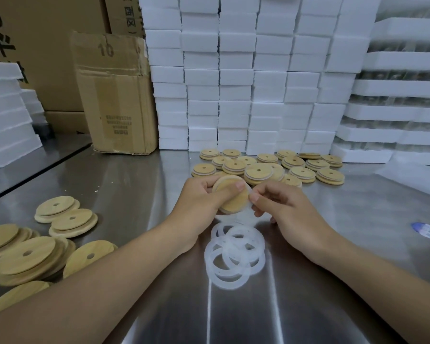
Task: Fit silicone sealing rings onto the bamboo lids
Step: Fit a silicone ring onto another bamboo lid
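left hand [199,194] grips a bamboo lid [232,197]; right hand [281,204] pinches its silicone ring [250,192]

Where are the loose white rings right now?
The silicone rings lie heaped on the steel table, mid-frame in the head view, between the forearms, below the left hand and right hand.

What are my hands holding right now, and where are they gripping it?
The left hand holds a bamboo lid by its rim, thumb across its face. The right hand pinches a translucent silicone ring at the lid's right edge.
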The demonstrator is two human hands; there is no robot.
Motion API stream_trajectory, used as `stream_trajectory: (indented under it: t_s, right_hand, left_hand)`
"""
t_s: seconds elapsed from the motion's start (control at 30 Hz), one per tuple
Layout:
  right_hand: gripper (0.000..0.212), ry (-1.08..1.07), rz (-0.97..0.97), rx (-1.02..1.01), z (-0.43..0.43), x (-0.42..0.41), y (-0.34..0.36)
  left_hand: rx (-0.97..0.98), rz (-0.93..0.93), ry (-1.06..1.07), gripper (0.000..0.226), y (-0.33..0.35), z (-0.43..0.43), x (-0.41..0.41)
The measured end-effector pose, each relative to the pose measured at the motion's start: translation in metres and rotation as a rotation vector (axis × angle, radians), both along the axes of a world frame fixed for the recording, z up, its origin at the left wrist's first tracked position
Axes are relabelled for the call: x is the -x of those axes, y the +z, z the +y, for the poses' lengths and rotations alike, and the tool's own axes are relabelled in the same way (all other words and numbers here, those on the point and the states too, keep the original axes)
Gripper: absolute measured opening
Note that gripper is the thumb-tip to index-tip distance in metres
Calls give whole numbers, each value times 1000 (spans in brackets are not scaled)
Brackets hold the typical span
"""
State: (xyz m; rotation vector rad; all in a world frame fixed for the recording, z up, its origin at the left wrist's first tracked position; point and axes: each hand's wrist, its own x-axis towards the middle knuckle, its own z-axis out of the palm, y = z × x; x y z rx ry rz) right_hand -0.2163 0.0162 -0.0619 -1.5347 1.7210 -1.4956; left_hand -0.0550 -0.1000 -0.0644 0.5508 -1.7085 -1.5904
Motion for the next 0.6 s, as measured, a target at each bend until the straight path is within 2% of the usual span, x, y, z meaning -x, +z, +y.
stream_trajectory:
  t_s: [0.13, 0.33, 0.6]
  right_hand:
    - [19, 52, -86, -17, -2, -1, 4]
    - [16, 49, -117, 14, 1, -4, -1]
    - [8, 39, -35, 68, 1, -7, -2]
  left_hand:
    - [-96, 69, 30, 16, 2, 0, -1]
    - [-100, 31, 40, 23, 4, -2, 1]
    - [-47, 55, -24, 45, 3, -5, -3]
